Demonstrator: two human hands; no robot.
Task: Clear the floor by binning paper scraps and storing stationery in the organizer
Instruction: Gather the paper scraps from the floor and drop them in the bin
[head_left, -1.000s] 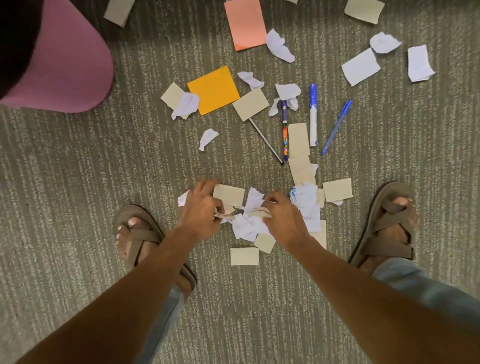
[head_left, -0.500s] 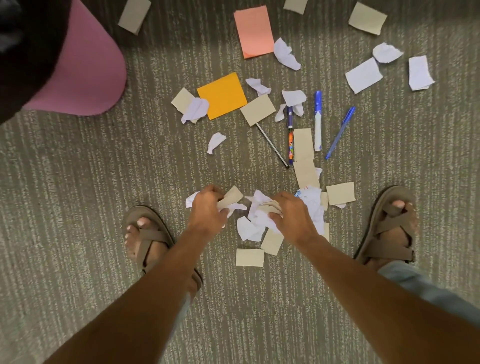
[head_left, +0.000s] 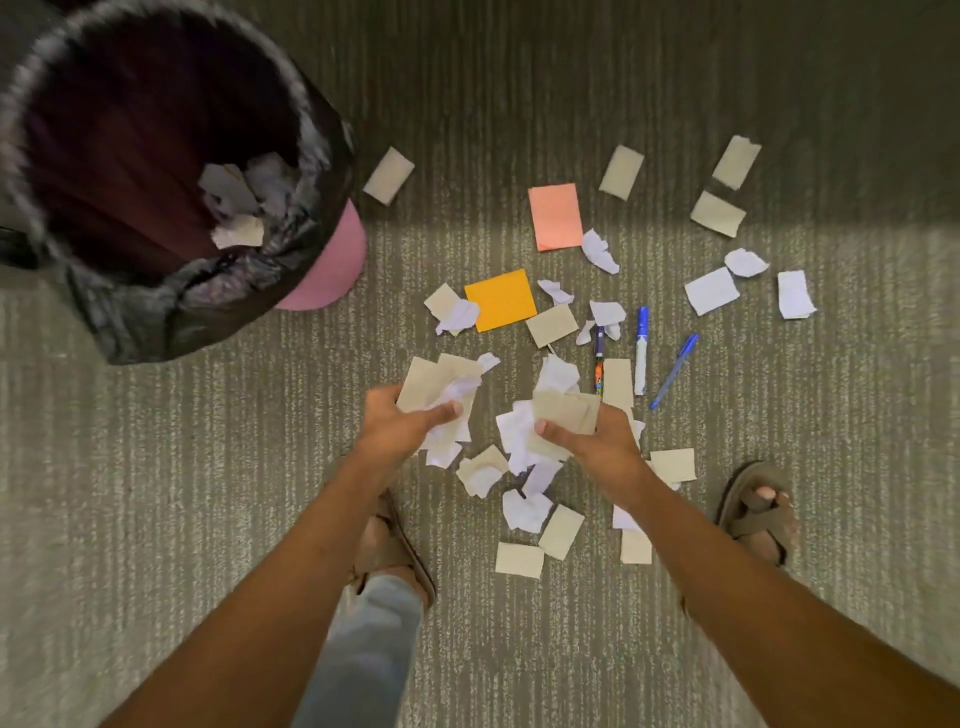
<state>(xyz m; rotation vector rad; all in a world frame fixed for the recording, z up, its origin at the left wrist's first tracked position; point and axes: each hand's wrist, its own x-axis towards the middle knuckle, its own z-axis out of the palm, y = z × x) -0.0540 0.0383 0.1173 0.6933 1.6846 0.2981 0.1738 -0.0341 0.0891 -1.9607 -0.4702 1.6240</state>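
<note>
carpet (head_left: 519, 104): ribbed, matt | scraps (head_left: 524, 512): crumpled paper | bin liner (head_left: 208, 306): glossy plastic

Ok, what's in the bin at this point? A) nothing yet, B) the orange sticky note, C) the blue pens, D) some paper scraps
D: white and beige paper scraps lie inside the bin, while the blue pens and the orange note are on the carpet.

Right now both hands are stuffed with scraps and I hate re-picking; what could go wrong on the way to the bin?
1. The left hand and right hand hold loose bunches, so pieces may slip out.
2. The bin stands off to the left, so scraps could miss its rim.
3. The pens lie among scraps and might get binned.
</note>
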